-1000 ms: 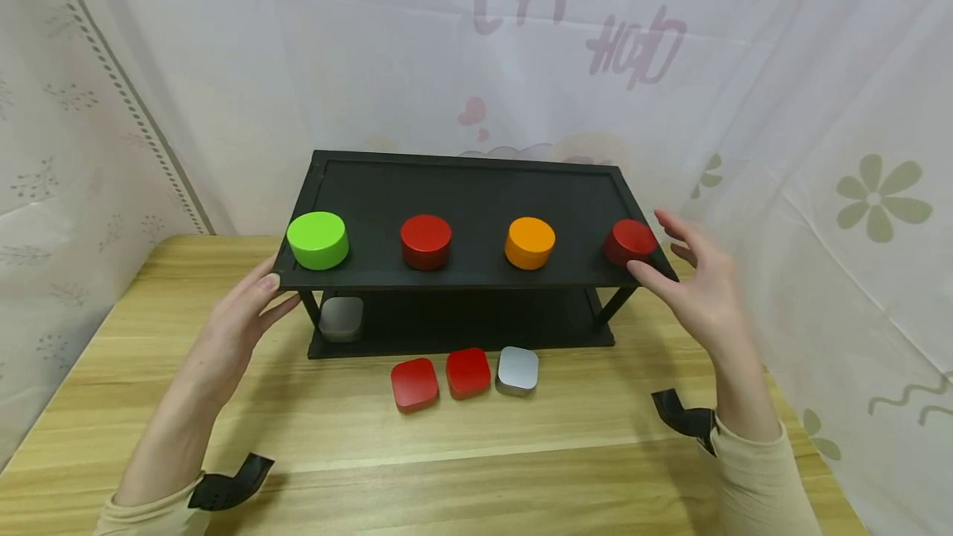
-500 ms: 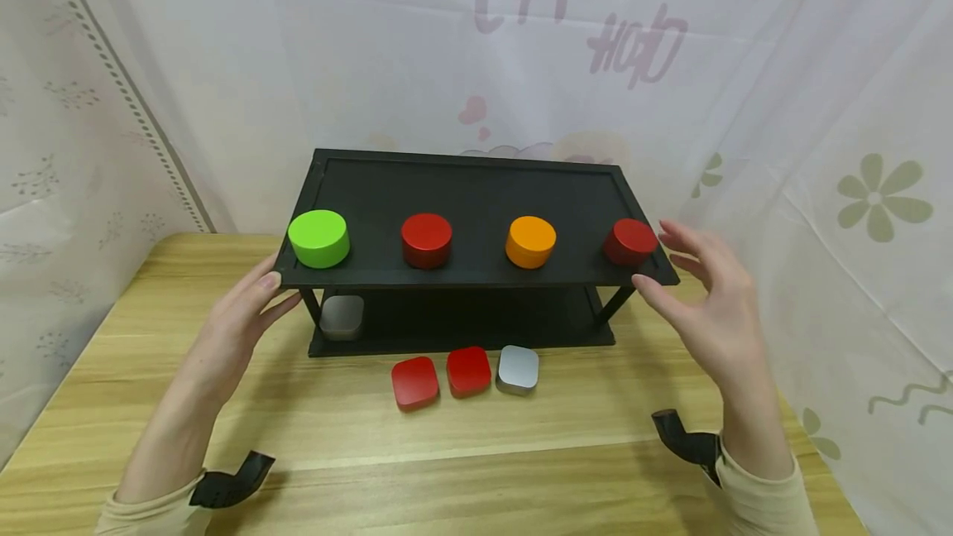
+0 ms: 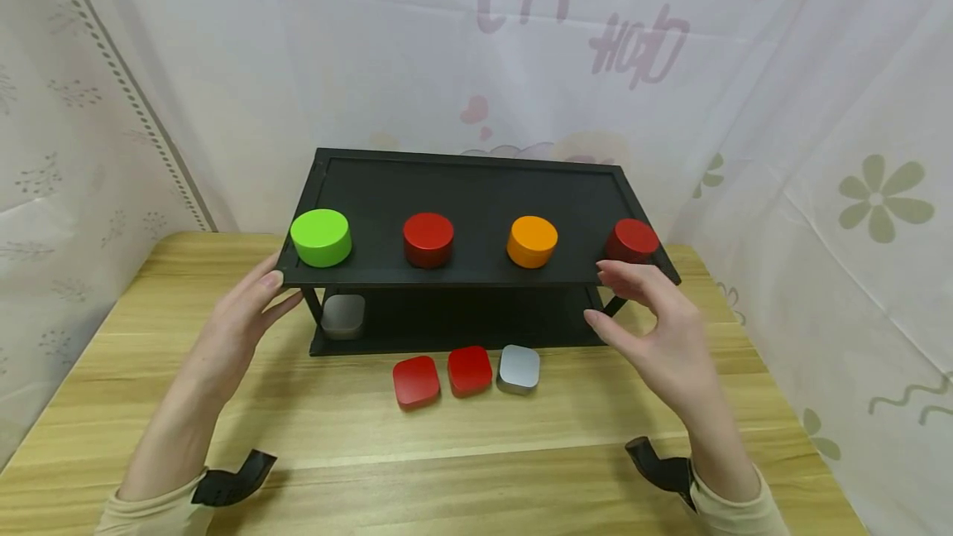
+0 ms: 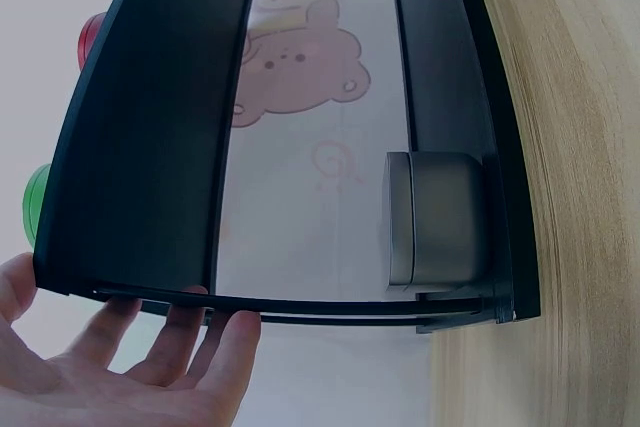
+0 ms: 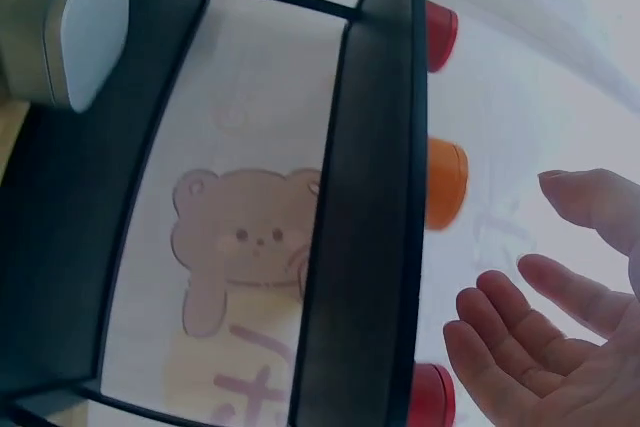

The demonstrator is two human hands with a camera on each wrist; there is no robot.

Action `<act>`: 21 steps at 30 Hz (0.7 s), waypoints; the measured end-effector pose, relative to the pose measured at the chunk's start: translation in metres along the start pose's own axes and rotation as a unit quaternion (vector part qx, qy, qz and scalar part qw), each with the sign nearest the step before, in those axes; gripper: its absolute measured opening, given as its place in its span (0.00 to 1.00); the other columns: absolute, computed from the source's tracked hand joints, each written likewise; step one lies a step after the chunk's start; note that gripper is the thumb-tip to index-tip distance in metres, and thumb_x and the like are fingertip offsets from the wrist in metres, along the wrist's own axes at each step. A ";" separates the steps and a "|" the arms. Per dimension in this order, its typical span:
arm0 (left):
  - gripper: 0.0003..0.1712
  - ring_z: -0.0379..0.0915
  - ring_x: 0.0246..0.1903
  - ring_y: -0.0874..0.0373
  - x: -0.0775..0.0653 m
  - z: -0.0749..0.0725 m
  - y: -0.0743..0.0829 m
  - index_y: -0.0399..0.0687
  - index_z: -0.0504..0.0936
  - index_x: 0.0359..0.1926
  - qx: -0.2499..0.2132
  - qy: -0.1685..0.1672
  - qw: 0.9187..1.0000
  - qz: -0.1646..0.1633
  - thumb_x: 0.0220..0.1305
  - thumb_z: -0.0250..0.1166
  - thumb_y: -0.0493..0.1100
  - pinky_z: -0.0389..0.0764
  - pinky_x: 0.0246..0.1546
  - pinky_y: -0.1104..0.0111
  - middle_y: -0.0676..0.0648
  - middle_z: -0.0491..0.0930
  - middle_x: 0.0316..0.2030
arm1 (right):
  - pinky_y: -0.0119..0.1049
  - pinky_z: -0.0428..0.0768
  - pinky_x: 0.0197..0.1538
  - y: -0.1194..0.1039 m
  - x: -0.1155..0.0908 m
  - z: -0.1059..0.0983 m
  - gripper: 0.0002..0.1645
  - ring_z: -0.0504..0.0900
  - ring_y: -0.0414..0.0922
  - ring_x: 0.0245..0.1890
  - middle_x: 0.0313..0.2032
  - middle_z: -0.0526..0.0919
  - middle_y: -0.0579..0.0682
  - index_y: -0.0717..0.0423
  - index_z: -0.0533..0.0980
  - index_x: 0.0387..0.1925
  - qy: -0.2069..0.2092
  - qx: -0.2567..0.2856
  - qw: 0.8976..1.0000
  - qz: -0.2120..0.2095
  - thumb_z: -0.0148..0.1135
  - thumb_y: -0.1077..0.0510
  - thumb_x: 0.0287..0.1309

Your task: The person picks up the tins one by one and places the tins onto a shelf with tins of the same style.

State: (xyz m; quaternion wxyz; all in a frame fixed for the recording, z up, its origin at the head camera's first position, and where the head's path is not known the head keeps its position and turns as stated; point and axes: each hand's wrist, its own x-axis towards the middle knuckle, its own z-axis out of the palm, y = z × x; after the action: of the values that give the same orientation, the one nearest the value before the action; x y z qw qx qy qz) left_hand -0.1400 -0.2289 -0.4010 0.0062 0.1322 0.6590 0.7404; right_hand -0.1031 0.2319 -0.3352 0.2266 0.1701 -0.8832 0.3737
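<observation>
A black two-tier shelf rack carries a row of round tins on its top: a green tin, a red tin, an orange tin and a dark red tin at the right end. My left hand holds the rack's front left corner, thumb at the top edge and fingers along the side. My right hand, thumb and fingers spread apart, hovers before the rack's right end, holding nothing. On the lower tier, at the left, stands a grey square tin.
Two red square tins, the left one and the middle one, lie on the wooden table before the rack. Beside them sits a silver square tin. A printed white curtain hangs behind.
My right hand has come away from the dark red tin, first slightly right, then left and down to the rack's front. My left hand has stayed at its corner.
</observation>
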 end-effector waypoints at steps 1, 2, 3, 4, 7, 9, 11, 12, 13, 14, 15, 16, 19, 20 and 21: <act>0.26 0.63 0.70 0.76 0.000 0.000 0.000 0.49 0.66 0.77 0.000 0.000 1.000 0.000 0.83 0.45 0.43 0.76 0.63 0.83 0.60 0.69 0.72 | 0.15 0.78 0.60 0.000 -0.001 0.002 0.37 0.81 0.29 0.52 0.56 0.84 0.45 0.48 0.79 0.62 -0.005 0.001 1.000 0.000 0.80 0.66 0.49; 0.26 0.63 0.70 0.75 0.000 0.000 0.000 0.49 0.66 0.77 0.001 0.000 1.000 -0.001 0.83 0.45 0.43 0.76 0.63 0.83 0.60 0.69 0.72 | 0.15 0.78 0.60 -0.001 -0.001 0.004 0.37 0.81 0.29 0.53 0.56 0.84 0.44 0.47 0.80 0.62 -0.010 0.001 1.000 0.001 0.80 0.66 0.49; 0.26 0.63 0.70 0.75 0.000 0.000 0.000 0.49 0.66 0.77 0.002 0.000 1.000 -0.001 0.83 0.45 0.43 0.76 0.63 0.82 0.60 0.69 0.72 | 0.15 0.78 0.59 -0.001 -0.002 0.006 0.36 0.81 0.30 0.53 0.56 0.84 0.44 0.47 0.80 0.61 -0.014 0.002 1.000 0.001 0.80 0.65 0.49; 0.26 0.63 0.70 0.75 0.000 0.000 0.000 0.49 0.65 0.77 0.002 0.000 1.000 0.000 0.83 0.45 0.43 0.76 0.63 0.82 0.59 0.68 0.72 | 0.16 0.78 0.59 -0.001 -0.003 0.009 0.36 0.82 0.33 0.53 0.56 0.84 0.43 0.47 0.80 0.61 -0.019 0.004 1.000 0.001 0.80 0.65 0.49; 0.26 0.63 0.70 0.75 0.000 0.000 0.000 0.48 0.66 0.77 0.004 0.001 1.000 0.000 0.83 0.45 0.43 0.76 0.63 0.82 0.59 0.68 0.72 | 0.16 0.78 0.60 -0.002 -0.005 0.014 0.35 0.83 0.38 0.54 0.56 0.84 0.44 0.45 0.80 0.61 -0.033 0.006 0.999 0.001 0.80 0.64 0.50; 0.26 0.62 0.70 0.75 0.000 0.000 0.000 0.48 0.66 0.77 0.005 0.001 1.000 0.000 0.83 0.45 0.44 0.76 0.63 0.82 0.59 0.68 0.72 | 0.16 0.78 0.60 -0.002 -0.005 0.018 0.35 0.83 0.40 0.54 0.56 0.84 0.44 0.44 0.80 0.61 -0.041 0.006 0.999 0.000 0.80 0.64 0.50; 0.26 0.62 0.70 0.75 0.000 0.001 0.001 0.48 0.66 0.77 0.005 0.000 1.000 0.000 0.83 0.45 0.44 0.76 0.63 0.82 0.59 0.68 0.72 | 0.16 0.78 0.60 -0.002 -0.006 0.022 0.35 0.83 0.40 0.54 0.56 0.84 0.44 0.43 0.79 0.61 -0.047 0.003 0.999 -0.001 0.80 0.64 0.50; 0.26 0.63 0.70 0.75 0.000 0.001 0.001 0.48 0.66 0.77 0.005 0.000 1.000 0.000 0.83 0.45 0.44 0.76 0.63 0.82 0.59 0.68 0.72 | 0.16 0.78 0.60 -0.002 -0.006 0.024 0.35 0.83 0.40 0.54 0.56 0.85 0.44 0.42 0.79 0.61 -0.051 0.002 0.999 -0.001 0.80 0.63 0.50; 0.26 0.63 0.70 0.75 0.000 0.001 0.001 0.48 0.66 0.77 0.005 0.000 1.000 0.001 0.83 0.45 0.44 0.76 0.63 0.82 0.59 0.68 0.72 | 0.16 0.78 0.60 -0.002 -0.006 0.026 0.35 0.83 0.40 0.54 0.56 0.85 0.43 0.42 0.79 0.60 -0.053 0.001 0.999 -0.001 0.80 0.63 0.51; 0.26 0.63 0.70 0.75 0.000 0.000 0.001 0.48 0.66 0.77 0.005 0.000 1.000 0.001 0.83 0.45 0.44 0.76 0.63 0.82 0.59 0.68 0.72 | 0.17 0.79 0.61 -0.002 -0.007 0.029 0.35 0.83 0.40 0.54 0.55 0.85 0.42 0.42 0.79 0.60 -0.057 0.003 0.998 -0.002 0.80 0.63 0.51; 0.26 0.63 0.70 0.75 0.000 0.000 0.001 0.48 0.66 0.77 0.006 0.000 1.000 0.001 0.83 0.45 0.44 0.76 0.63 0.82 0.59 0.68 0.72 | 0.18 0.79 0.61 -0.002 -0.007 0.031 0.34 0.83 0.40 0.54 0.55 0.85 0.42 0.42 0.79 0.60 -0.061 0.004 0.998 -0.003 0.80 0.62 0.51; 0.26 0.63 0.70 0.75 0.000 0.000 0.001 0.48 0.66 0.77 0.006 0.000 1.000 0.001 0.83 0.45 0.44 0.76 0.63 0.82 0.59 0.69 0.72 | 0.19 0.80 0.61 -0.002 -0.008 0.033 0.34 0.83 0.40 0.55 0.55 0.85 0.42 0.42 0.79 0.60 -0.065 0.006 0.998 -0.002 0.80 0.62 0.52; 0.26 0.64 0.69 0.74 0.000 0.000 0.001 0.48 0.67 0.76 0.004 0.000 1.000 0.002 0.83 0.45 0.44 0.76 0.63 0.82 0.59 0.70 0.71 | 0.21 0.81 0.61 -0.003 -0.009 0.040 0.33 0.83 0.39 0.55 0.56 0.84 0.40 0.42 0.79 0.60 -0.080 0.014 0.997 0.003 0.80 0.61 0.52; 0.25 0.64 0.69 0.74 0.000 0.001 0.001 0.49 0.67 0.76 0.003 0.001 1.000 0.002 0.83 0.45 0.44 0.76 0.63 0.82 0.59 0.70 0.71 | 0.22 0.82 0.61 -0.003 -0.009 0.041 0.34 0.83 0.39 0.56 0.56 0.84 0.39 0.42 0.79 0.60 -0.085 0.018 0.996 0.004 0.80 0.61 0.52; 0.25 0.64 0.69 0.74 0.000 0.001 0.001 0.49 0.68 0.76 0.003 0.001 1.000 0.003 0.83 0.45 0.44 0.76 0.63 0.82 0.59 0.70 0.71 | 0.23 0.82 0.61 -0.004 -0.009 0.043 0.34 0.83 0.38 0.56 0.56 0.84 0.40 0.41 0.79 0.60 -0.090 0.022 0.996 0.007 0.80 0.61 0.52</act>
State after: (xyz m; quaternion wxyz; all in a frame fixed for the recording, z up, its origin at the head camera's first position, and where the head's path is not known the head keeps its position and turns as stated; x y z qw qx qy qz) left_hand -0.1394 -0.2285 -0.4003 0.0034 0.1333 0.6607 0.7387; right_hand -0.1050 0.1986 -0.3644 0.1400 0.2015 -0.8929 0.3776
